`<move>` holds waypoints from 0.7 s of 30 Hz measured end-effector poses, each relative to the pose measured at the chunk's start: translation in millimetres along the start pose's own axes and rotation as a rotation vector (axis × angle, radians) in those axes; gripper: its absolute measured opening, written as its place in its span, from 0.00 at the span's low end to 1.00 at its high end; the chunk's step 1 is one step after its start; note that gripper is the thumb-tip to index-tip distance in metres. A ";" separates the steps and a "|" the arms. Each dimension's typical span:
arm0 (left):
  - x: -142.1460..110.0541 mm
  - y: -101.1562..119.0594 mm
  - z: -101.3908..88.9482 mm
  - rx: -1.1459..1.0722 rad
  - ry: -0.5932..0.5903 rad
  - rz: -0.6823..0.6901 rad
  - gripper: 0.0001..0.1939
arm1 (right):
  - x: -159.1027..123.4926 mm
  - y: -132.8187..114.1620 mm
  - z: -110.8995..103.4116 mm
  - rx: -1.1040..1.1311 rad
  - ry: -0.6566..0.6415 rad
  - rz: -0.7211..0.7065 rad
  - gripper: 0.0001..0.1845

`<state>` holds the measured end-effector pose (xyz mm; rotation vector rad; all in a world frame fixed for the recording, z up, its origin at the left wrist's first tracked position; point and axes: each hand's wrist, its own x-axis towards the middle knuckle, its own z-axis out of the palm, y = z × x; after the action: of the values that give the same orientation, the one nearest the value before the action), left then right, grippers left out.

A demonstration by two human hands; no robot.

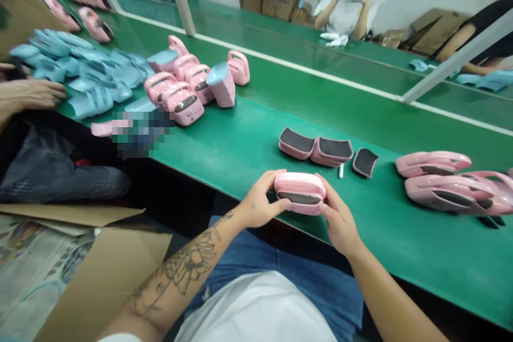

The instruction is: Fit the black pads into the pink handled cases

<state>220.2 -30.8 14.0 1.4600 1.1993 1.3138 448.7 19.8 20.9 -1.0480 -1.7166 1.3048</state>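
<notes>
Between my two hands is a pink plastic housing with a handle and a dark window (pixel 300 192), held at the near edge of the green table. My left hand (pixel 264 197) grips its left end, thumb on the front. Around its right end my right hand (pixel 339 219) is closed, thumb against the lower corner. Just beyond lie two stacks of curved pink-edged dark panels (pixel 331 149) and a single such panel (pixel 365 162). A small white stick (pixel 341 171) lies beside them.
Pink housings (pixel 444 187) lie at the right; more pink housings (pixel 180 101) stand left of centre. Light blue plastic parts (pixel 96 75) are heaped further left, near another person's hand (pixel 34 93). An open cardboard box (pixel 108 278) is at lower left. A slanted metal post (pixel 457 59) rises at right.
</notes>
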 end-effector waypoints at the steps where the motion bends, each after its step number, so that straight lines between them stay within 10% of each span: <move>1: 0.9 1.6 5.5 0.015 0.012 0.023 0.36 | -0.3 -1.0 3.4 -0.009 0.053 0.021 0.33; 6: 6.1 3.0 38.0 0.007 0.230 0.055 0.34 | 13.4 -16.2 29.9 -0.161 0.392 0.201 0.45; 13: 0.4 5.4 52.4 -0.172 0.716 -0.056 0.28 | 22.5 -21.2 48.8 -0.143 0.334 0.255 0.53; 21: -4.2 0.3 43.3 -0.108 0.565 -0.086 0.34 | 32.3 11.9 49.0 -0.024 0.253 0.073 0.45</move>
<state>263.1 -33.9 8.1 0.9716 1.4948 1.7649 393.7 32.5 0.8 -1.2430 -1.5192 1.1441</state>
